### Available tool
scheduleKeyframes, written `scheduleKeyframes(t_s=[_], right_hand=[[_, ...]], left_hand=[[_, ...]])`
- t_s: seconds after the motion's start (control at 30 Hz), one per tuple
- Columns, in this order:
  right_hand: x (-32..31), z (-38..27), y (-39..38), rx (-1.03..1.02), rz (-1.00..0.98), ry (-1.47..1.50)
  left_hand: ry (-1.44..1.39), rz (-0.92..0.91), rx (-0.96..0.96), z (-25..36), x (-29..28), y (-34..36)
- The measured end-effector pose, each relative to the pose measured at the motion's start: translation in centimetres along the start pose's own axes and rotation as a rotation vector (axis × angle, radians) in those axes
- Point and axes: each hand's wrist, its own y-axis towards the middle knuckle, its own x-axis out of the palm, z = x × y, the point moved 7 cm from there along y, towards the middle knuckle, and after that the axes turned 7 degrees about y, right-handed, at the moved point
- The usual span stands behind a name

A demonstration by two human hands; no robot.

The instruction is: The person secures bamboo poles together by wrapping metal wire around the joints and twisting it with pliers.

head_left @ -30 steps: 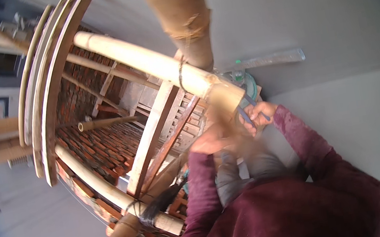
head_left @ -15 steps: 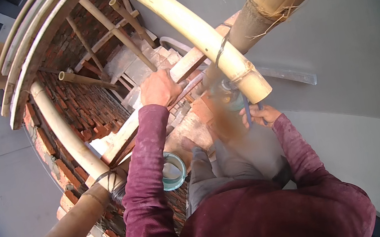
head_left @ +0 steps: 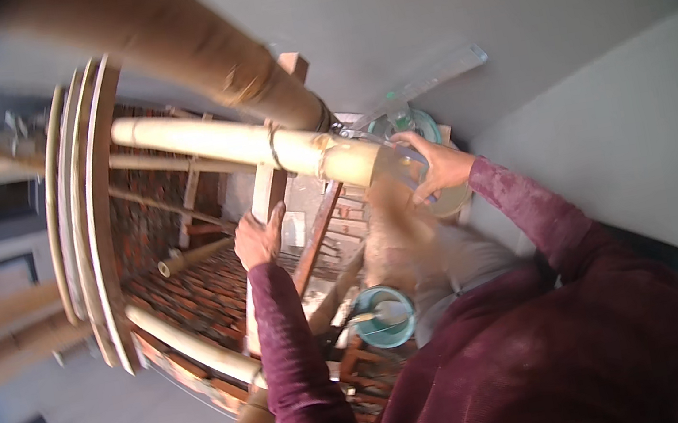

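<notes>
Grey wall stood beside the bamboo frame. From my place, the left hand was closed around a wooden beam. The right hand, curved widely, held a blue-handled tool, partly hidden just beside the end of a pale bamboo pole. Lower, a teal bucket stood near the person's legs.

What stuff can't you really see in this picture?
All in the head view:
The blue item: its whole shape is blurred and partly covered by the right hand.
The left hand: its palm is hidden behind the back of the hand.
The thick bamboo pole: blurred, with one end cut off by the upper edge.
The teal bucket: its contents are too small and blurred to name.
</notes>
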Motion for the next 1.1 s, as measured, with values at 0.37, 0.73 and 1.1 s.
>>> scheduleKeyframes(t_s=[0.37, 0.73, 1.1], right_hand=[[-4.4, -2.1, -1.0, -0.374, 0.721, -1.236], [-5.3, 1.0, 2.1, -0.330, 0.636, -1.229], [-4.3, 6.4, 0.2, 0.074, 0.507, -0.323]], left_hand=[[-0.252, -0.018, 0.049, 2.7, -0.3, -0.7], [-0.207, -0.019, 0.100, 2.5, -0.1, -0.1], [-0.173, -0.017, 0.075, 2.2, -0.5, -0.3]])
